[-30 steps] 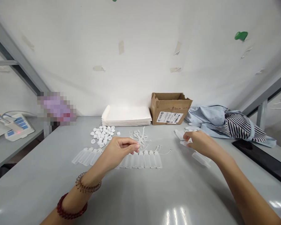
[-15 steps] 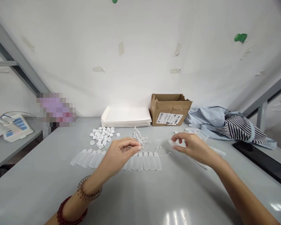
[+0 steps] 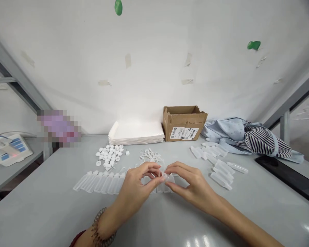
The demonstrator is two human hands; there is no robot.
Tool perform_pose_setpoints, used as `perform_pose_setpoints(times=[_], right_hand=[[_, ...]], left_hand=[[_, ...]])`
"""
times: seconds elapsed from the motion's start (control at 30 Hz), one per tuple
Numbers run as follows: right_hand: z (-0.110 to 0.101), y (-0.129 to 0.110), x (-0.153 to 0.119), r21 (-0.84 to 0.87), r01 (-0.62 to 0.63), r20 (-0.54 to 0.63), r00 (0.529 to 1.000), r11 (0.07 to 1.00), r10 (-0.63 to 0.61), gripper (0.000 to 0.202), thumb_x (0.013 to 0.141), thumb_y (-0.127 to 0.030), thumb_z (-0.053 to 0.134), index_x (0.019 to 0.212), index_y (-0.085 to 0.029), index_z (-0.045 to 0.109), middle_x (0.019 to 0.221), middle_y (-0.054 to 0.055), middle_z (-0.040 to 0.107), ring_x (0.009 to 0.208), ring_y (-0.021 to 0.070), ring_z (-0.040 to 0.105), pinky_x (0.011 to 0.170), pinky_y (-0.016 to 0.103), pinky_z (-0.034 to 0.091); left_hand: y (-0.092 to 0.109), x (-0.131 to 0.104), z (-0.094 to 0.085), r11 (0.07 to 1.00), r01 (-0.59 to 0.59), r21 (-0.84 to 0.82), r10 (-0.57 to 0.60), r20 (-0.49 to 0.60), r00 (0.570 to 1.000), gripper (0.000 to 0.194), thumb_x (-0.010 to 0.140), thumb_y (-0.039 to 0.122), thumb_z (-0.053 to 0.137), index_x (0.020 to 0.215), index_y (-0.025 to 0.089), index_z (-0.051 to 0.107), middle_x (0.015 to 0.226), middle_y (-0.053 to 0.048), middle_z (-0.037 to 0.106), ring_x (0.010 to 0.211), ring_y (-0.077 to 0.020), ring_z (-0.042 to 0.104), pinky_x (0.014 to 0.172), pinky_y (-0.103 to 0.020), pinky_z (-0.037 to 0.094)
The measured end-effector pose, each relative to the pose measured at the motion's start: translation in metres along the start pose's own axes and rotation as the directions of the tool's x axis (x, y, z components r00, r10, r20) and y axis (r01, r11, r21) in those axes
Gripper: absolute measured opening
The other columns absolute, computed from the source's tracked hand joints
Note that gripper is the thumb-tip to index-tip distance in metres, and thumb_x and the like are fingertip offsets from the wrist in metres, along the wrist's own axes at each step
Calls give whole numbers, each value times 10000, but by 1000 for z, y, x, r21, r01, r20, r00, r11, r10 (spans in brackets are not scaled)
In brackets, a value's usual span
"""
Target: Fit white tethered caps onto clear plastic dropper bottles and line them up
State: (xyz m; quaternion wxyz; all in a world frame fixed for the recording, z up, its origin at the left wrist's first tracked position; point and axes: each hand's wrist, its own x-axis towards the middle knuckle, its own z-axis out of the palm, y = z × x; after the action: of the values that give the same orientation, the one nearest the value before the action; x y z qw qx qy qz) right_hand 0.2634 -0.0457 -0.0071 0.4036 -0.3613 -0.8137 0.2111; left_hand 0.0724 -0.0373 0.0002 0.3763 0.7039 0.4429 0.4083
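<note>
My left hand (image 3: 141,183) and my right hand (image 3: 192,180) meet fingertip to fingertip at the middle of the table. Between them is a small translucent plastic piece (image 3: 166,176), pinched by my right fingers. My left fingertips are closed at its left side; what they grip is too small to name. Under and beside the hands runs a row of translucent tubes (image 3: 100,182), partly hidden by them. White caps (image 3: 108,154) lie heaped behind the row's left part. Just behind my hands is a pile of white looped strips (image 3: 149,156).
More translucent tubes (image 3: 222,173) lie to the right. At the back stand stacked white envelopes (image 3: 136,133) and an open cardboard box (image 3: 185,125). Light blue cloth (image 3: 221,128) and a black phone-like object (image 3: 288,176) are at the right.
My right hand has come left from the loose tubes to meet my left hand, with a translucent piece in its fingers. The view has shifted slightly.
</note>
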Motion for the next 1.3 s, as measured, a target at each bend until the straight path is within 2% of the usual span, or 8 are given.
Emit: perform_pose_setpoints(times=[0.1,0.3,0.63,0.7,0.83,0.9,1.1,1.3], right_hand=[[0,0,0,-48,4,7,1000,999,-3,185,821,-107,612,1000,-153,626,932,80,668,851,185,639,736,305,523],[1,0,-3,-124,44,26,999,991,-41,210,840,-105,588,1045,-140,611,965,95,647,846,187,635,721,321,539],[7,2,-7,-354,257,-18,960,899,-281,181,891,-96,511,1050,-160,569,931,106,646,832,196,611,711,331,551],[9,1,-8,-320,225,-56,965,920,-256,217,891,-115,533,1097,-182,525,932,90,650,837,187,623,719,317,552],[15,-3,-12,-126,7,-138,990,992,-25,429,877,-186,588,1254,-219,386,895,36,648,823,157,651,736,280,563],[17,-5,-12,-63,-26,-152,988,998,16,449,868,-185,596,1262,-230,384,888,22,645,820,148,653,747,271,562],[18,-9,-7,-109,75,-151,984,991,-91,290,857,-90,583,1112,-227,556,951,51,657,868,158,657,743,256,556],[18,-10,-7,-124,99,-190,974,987,-121,256,862,-85,569,1081,-213,599,951,81,654,867,185,664,726,286,566]], left_hand=[[-2,0,0,1000,-7,1,7,3,1000,189,754,247,695,937,206,672,794,5,706,710,-144,657,693,-256,571],[-4,0,-1,1000,-5,25,4,34,999,83,764,254,702,834,210,699,779,11,712,692,-132,651,682,-230,564],[-5,2,5,994,-98,57,98,2,995,48,756,199,711,785,193,673,712,24,681,617,-110,599,600,-204,513],[-5,1,4,991,-123,58,123,-1,992,55,755,200,718,780,186,672,713,14,677,626,-118,593,603,-218,500],[-5,-2,3,989,-142,30,141,33,989,52,764,209,720,761,179,678,741,-9,678,669,-139,579,621,-249,478],[-4,-3,1,992,-128,-1,128,35,991,42,762,199,720,773,181,684,756,-10,679,682,-141,576,625,-252,473],[-4,-2,-3,995,-94,-31,96,54,994,71,752,191,719,820,199,702,788,-5,682,692,-143,570,639,-263,477],[1,-1,-5,994,-111,16,110,51,993,87,773,205,700,860,212,699,798,-1,675,701,-143,572,646,-265,487]])
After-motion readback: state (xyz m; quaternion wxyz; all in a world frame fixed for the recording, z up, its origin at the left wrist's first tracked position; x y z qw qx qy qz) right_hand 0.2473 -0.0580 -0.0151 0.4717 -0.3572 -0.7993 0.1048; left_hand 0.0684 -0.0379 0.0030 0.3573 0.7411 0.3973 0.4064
